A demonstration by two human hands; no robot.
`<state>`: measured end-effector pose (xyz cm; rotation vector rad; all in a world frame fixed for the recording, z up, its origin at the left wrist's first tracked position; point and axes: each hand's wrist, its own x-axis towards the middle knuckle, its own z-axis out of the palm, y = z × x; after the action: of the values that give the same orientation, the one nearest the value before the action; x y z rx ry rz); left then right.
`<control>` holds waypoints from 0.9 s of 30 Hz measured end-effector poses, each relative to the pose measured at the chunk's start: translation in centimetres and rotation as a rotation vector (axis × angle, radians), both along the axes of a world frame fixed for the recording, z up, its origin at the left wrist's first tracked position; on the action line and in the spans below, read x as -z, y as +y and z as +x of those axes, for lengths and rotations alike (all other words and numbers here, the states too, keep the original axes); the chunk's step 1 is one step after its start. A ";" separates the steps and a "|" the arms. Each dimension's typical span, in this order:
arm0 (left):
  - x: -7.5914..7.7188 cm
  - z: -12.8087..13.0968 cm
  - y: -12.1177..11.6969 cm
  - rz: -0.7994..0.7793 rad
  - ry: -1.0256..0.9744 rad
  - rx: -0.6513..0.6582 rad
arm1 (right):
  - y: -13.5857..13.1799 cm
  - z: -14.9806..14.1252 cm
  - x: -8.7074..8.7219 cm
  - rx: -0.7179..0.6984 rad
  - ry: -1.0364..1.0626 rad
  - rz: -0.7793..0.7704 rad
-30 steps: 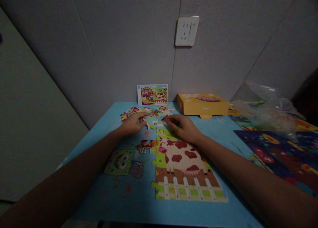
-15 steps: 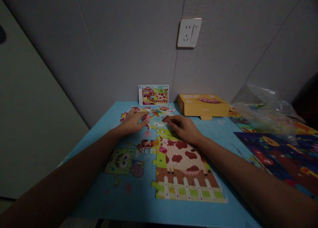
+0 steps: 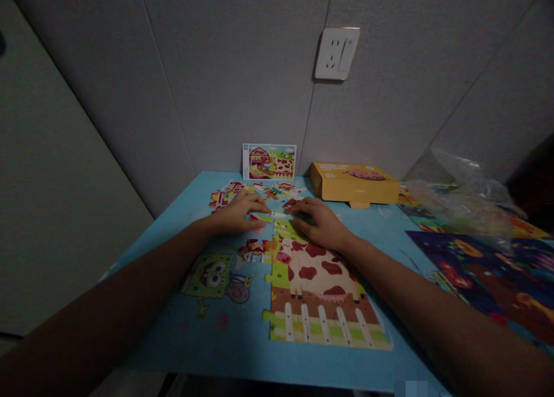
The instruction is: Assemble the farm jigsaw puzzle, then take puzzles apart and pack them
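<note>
A partly assembled jigsaw puzzle point(image 3: 320, 293) with a spotted cow and a white fence lies flat on the blue table. At its upper left, my left hand point(image 3: 242, 211) has thumb and fingers around a red and green puzzle piece point(image 3: 260, 217). My right hand point(image 3: 318, 223) rests at the puzzle's top edge, fingers and thumb apart and nothing seen between them. A brown puzzle piece point(image 3: 289, 203) lies by its fingertips. A joined bit of puzzle with a figure point(image 3: 256, 248) sits at the cow section's left. Loose puzzle pieces point(image 3: 225, 196) lie scattered beyond my hands.
A picture card point(image 3: 272, 161) of the farm scene leans on the wall. An orange box point(image 3: 357, 183) stands at the back right. Farther right are a clear plastic bag point(image 3: 467, 201) and a dark printed sheet point(image 3: 480, 270). The blue table point(image 3: 208, 351) bears cartoon prints.
My left hand has shifted slightly right and nearer to the assembled puzzle, with the red and green piece now between its fingers. My right hand's fingers have spread off the brown piece.
</note>
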<state>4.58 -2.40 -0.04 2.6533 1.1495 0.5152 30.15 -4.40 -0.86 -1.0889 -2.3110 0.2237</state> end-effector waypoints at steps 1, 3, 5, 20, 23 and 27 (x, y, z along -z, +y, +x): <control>0.0 0.0 0.0 0.005 0.004 0.001 | 0.0 0.0 0.1 -0.001 -0.012 0.003; 0.1 0.0 0.0 0.011 0.006 0.004 | 0.0 0.0 0.1 0.005 -0.020 0.000; 0.1 0.0 0.1 0.015 0.006 0.006 | 0.0 0.0 0.1 0.008 -0.015 -0.003; 0.1 -0.4 0.3 0.001 0.047 0.007 | 0.1 -0.1 0.2 0.007 -0.021 0.003; -0.2 -0.3 0.1 0.008 0.064 -0.002 | 0.0 -0.1 0.1 0.009 -0.028 0.001; -0.2 -0.5 0.2 -0.006 0.096 -0.018 | 0.0 -0.1 0.1 0.014 -0.034 -0.001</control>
<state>4.04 -2.16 0.12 2.6909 1.2003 0.3905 30.05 -4.43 -0.93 -1.1170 -2.3328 0.2018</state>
